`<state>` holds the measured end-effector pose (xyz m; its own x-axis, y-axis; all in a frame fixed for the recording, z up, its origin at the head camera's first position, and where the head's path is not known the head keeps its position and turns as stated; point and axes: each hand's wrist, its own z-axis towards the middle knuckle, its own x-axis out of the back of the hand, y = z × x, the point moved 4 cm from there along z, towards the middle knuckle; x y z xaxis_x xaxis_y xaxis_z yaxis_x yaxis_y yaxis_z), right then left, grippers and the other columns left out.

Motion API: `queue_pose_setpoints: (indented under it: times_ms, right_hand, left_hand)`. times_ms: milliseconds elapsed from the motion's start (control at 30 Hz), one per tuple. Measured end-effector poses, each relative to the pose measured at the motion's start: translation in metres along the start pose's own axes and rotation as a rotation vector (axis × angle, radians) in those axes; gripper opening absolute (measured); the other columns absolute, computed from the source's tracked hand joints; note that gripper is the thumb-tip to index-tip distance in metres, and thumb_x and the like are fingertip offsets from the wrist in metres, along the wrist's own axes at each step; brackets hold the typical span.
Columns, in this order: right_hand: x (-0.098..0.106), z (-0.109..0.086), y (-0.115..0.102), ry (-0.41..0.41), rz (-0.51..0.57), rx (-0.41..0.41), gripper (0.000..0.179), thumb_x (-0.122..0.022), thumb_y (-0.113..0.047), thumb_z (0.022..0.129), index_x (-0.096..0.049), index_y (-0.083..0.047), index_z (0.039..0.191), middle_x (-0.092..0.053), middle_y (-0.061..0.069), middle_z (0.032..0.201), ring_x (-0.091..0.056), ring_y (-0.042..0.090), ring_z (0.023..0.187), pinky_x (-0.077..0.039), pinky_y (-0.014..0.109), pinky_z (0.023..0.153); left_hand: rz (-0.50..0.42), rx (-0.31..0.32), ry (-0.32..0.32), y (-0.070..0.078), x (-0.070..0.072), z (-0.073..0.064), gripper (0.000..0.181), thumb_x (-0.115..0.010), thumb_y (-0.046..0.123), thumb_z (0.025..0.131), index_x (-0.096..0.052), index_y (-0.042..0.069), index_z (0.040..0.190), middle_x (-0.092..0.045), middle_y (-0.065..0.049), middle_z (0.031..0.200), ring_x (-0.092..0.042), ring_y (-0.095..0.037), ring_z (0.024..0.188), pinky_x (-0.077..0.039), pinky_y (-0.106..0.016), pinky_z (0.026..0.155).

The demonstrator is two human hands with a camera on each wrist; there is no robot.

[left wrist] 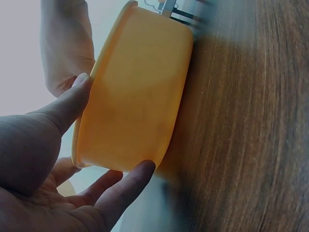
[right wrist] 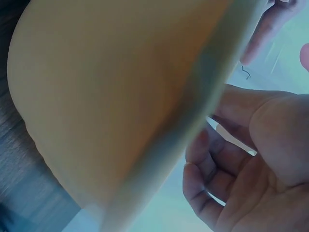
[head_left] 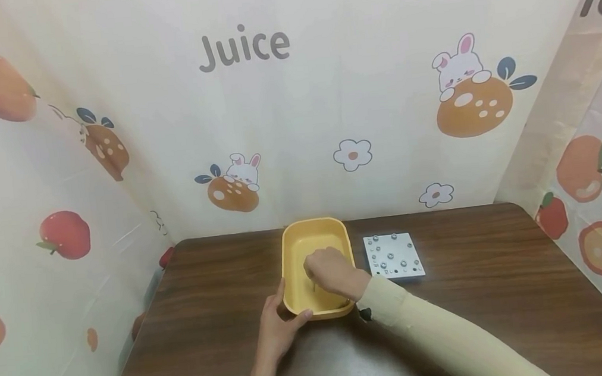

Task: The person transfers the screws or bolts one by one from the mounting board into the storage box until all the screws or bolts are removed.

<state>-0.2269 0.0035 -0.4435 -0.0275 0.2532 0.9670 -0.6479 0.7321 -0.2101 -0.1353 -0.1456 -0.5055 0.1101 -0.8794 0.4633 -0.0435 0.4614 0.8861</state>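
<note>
Our left grip (head_left: pixel 277 330) is pinching the seven-o'clock corner of the yellow, rounded-rectangular, plastic-looking tub (head_left: pixel 313 242), which is resting towards twelve on the brown wood-grain tabletop (head_left: pixel 209 303); we're judging it light, stiff, best held rim-and-wall. Our right grip (head_left: pixel 333 272) is curling inside, contents unclear.

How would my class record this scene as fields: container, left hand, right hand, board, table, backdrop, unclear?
Container: yellow box
Left hand: grips the near left corner of the box
Right hand: in or just over the box, fingers curled
Board: white, with metal bolts, right of the box
Table: brown, wood-grained
Backdrop: pale, printed with fruit and "Juice"
Unclear: whether the right hand holds anything
</note>
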Motion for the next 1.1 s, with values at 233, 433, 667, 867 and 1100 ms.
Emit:
queue_pose_setpoints:
  times_ms: [233, 433, 667, 867, 1100]
  right_hand:
    - [-0.004, 0.000, -0.005, -0.048, -0.079, 0.011, 0.038, -0.065, 0.009, 0.077, -0.047, -0.019, 0.060, -0.043, -0.008, 0.053, -0.039, 0.009, 0.050, -0.035, 0.023, 0.049]
    - [-0.011, 0.003, -0.007, -0.099, -0.159, -0.002, 0.035, -0.069, 0.007, 0.081, -0.052, -0.017, 0.062, -0.047, -0.006, 0.054, -0.042, 0.010, 0.051, -0.039, 0.025, 0.049]
    - [-0.013, 0.006, -0.009, -0.172, -0.202, -0.037, 0.026, -0.073, 0.001, 0.088, -0.059, -0.014, 0.072, -0.052, -0.004, 0.060, -0.047, 0.012, 0.053, -0.047, 0.026, 0.052]
    - [-0.016, 0.006, -0.009, -0.202, -0.223, -0.046, 0.025, -0.075, -0.004, 0.090, -0.060, -0.014, 0.072, -0.053, -0.003, 0.061, -0.048, 0.012, 0.055, -0.050, 0.028, 0.054]
    - [-0.024, 0.005, -0.009, -0.212, -0.240, -0.040, 0.021, -0.074, -0.004, 0.091, -0.062, -0.013, 0.076, -0.055, -0.002, 0.064, -0.048, 0.013, 0.056, -0.051, 0.030, 0.055]
  left_hand:
    - [0.003, 0.002, -0.001, -0.002, 0.000, -0.001, 0.097, -0.094, 0.022, 0.080, -0.043, 0.006, 0.161, -0.060, -0.020, 0.132, -0.057, -0.038, 0.127, -0.041, -0.061, 0.115]
    - [0.008, -0.003, 0.000, -0.003, 0.000, -0.001, 0.097, -0.094, 0.023, 0.079, -0.043, 0.006, 0.161, -0.061, -0.020, 0.131, -0.057, -0.037, 0.125, -0.041, -0.061, 0.114]
    - [0.004, -0.003, 0.001, -0.001, 0.000, -0.001, 0.097, -0.094, 0.023, 0.080, -0.043, 0.007, 0.161, -0.061, -0.019, 0.130, -0.058, -0.036, 0.124, -0.042, -0.060, 0.114]
    - [-0.002, -0.018, 0.006, 0.001, 0.000, -0.001, 0.096, -0.094, 0.022, 0.080, -0.044, 0.005, 0.160, -0.061, -0.020, 0.130, -0.058, -0.037, 0.124, -0.042, -0.059, 0.113]
    - [-0.004, -0.022, 0.001, 0.001, 0.000, -0.002, 0.096, -0.093, 0.022, 0.080, -0.043, 0.004, 0.160, -0.061, -0.020, 0.131, -0.058, -0.035, 0.123, -0.043, -0.059, 0.113]
